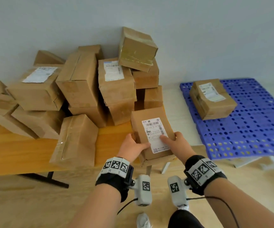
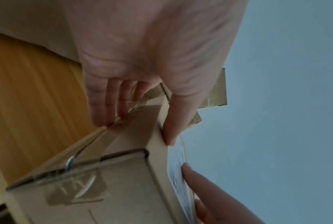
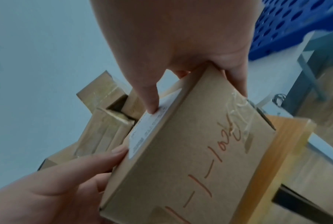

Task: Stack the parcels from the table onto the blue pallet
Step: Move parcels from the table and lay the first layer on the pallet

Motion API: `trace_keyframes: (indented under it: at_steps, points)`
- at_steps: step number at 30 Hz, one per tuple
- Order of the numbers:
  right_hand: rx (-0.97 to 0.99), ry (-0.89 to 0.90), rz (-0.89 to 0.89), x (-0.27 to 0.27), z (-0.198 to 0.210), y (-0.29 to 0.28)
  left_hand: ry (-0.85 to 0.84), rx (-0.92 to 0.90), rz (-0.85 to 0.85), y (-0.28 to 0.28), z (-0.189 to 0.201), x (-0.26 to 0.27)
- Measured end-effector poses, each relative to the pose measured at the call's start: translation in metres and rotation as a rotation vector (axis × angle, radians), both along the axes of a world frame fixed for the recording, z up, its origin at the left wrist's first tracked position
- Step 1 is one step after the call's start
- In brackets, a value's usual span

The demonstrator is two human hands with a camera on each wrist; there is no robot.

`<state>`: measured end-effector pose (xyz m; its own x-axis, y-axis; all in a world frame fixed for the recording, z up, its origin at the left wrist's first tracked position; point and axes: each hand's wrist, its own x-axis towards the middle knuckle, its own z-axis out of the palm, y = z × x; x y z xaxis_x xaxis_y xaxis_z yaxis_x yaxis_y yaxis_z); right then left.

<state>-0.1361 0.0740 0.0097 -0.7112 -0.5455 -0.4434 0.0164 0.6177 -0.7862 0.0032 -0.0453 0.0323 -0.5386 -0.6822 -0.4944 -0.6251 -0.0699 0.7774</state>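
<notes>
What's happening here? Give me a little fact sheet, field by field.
held parcel: brown box with a white label on top, at the table's right end
left hand: grips the box's left side
right hand: grips its right side, thumb on the label
table: wooden, piled with brown parcels
blue pallet: to the right, one labelled parcel on it

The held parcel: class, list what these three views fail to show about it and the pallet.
- Held parcel, head view: its underside faces away; label print too small to read.
- Left hand, left wrist view: blur smears the tape, and the fingertips go behind the parcel's edge.
- Blue pallet, head view: right part cut off by the frame edge; the parcel on the pallet hides the grid beneath.
</notes>
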Motion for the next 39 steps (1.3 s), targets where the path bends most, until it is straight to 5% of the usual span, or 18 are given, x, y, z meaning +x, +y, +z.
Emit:
trace_keyframes:
  at_steps: [9,25,34,39]
  points:
    - [-0.206,0.086,-0.194,-0.083,0.035,0.06,0.191,-0.011,-0.109,0.037,0.043,-0.093]
    - [-0.422,0.156,-0.245,-0.313,0.082,0.127,0.441,-0.045,0.123,0.109,0.069,-0.332]
    - [-0.367,0.227,-0.296,-0.416,0.068,0.152,0.389,-0.189,-0.057,0.144,0.061,-0.426]
    - [-0.277,0.228,-0.25,-0.454,0.037,0.156,0.184,-0.323,-0.171,0.147,0.032,-0.456]
